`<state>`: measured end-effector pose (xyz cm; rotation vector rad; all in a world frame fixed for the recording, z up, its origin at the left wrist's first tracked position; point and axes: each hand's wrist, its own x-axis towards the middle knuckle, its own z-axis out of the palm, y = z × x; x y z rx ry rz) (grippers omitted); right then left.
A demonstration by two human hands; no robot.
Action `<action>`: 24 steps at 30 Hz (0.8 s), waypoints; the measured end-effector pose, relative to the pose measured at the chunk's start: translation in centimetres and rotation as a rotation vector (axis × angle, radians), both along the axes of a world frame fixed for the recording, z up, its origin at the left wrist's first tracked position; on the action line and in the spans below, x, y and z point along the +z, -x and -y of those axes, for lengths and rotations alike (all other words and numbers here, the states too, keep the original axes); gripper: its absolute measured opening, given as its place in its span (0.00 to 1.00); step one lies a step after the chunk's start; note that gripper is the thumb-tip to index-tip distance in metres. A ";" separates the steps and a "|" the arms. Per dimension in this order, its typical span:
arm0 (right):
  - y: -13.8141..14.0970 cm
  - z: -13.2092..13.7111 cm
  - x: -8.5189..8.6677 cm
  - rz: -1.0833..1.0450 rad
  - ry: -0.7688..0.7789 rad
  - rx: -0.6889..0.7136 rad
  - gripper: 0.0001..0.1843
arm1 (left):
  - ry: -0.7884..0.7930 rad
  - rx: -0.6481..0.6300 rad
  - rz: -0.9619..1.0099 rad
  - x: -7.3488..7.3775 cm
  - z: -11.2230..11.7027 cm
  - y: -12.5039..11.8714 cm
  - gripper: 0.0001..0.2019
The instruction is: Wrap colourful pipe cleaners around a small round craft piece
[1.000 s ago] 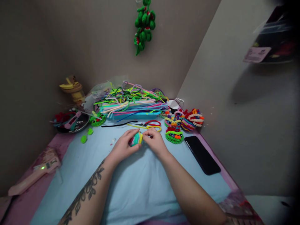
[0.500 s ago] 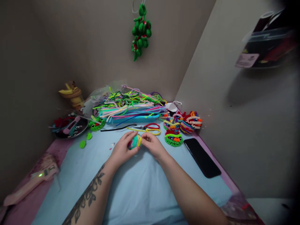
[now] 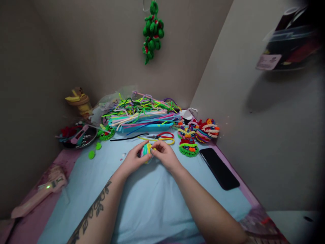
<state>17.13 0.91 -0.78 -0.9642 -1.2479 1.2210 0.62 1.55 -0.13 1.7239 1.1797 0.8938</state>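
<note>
My left hand and my right hand meet over the light blue cloth and both pinch a small coiled pipe-cleaner piece in teal, pink and yellow. The left fingers cup it from the left. The right fingertips press on its yellow edge. Just beyond the hands lie red-handled scissors and a yellow pipe cleaner.
A heap of coloured pipe cleaners fills the back. Finished pipe-cleaner faces sit right, beside a black phone. A dark dish of bits and a pink glue gun lie left. A green ornament hangs on the wall.
The hands stay together on the coiled piece; the right fingers have shifted closer over its yellow edge. The view has wobbled slightly.
</note>
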 end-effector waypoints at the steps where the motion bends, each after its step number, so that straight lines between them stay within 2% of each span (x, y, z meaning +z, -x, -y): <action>1: 0.0 0.0 0.0 0.068 -0.045 -0.068 0.06 | 0.003 0.018 0.007 0.0 0.0 -0.1 0.33; 4: 0.1 0.4 0.2 0.215 -0.197 -0.268 0.03 | -0.028 0.109 0.027 0.1 0.1 -0.4 0.32; 6: 0.4 0.8 0.4 0.226 -0.245 -0.306 0.03 | -0.060 0.175 0.053 0.0 0.0 -0.5 0.31; 12: 1.4 1.4 0.6 0.153 -0.206 -0.154 0.06 | -0.094 0.272 0.142 -0.2 -0.3 -0.3 0.31; 16: 0.7 0.9 0.5 0.105 -0.141 -0.044 0.07 | -0.170 0.228 0.041 0.0 -0.1 -0.1 0.30; 21: -0.3 0.0 0.5 -0.048 -0.041 -0.096 0.15 | -0.305 0.079 -0.107 0.0 0.3 -0.4 0.30; 24: -0.1 -0.1 0.4 -0.069 -0.001 -0.087 0.18 | -0.336 0.040 -0.142 -0.2 0.4 -0.6 0.31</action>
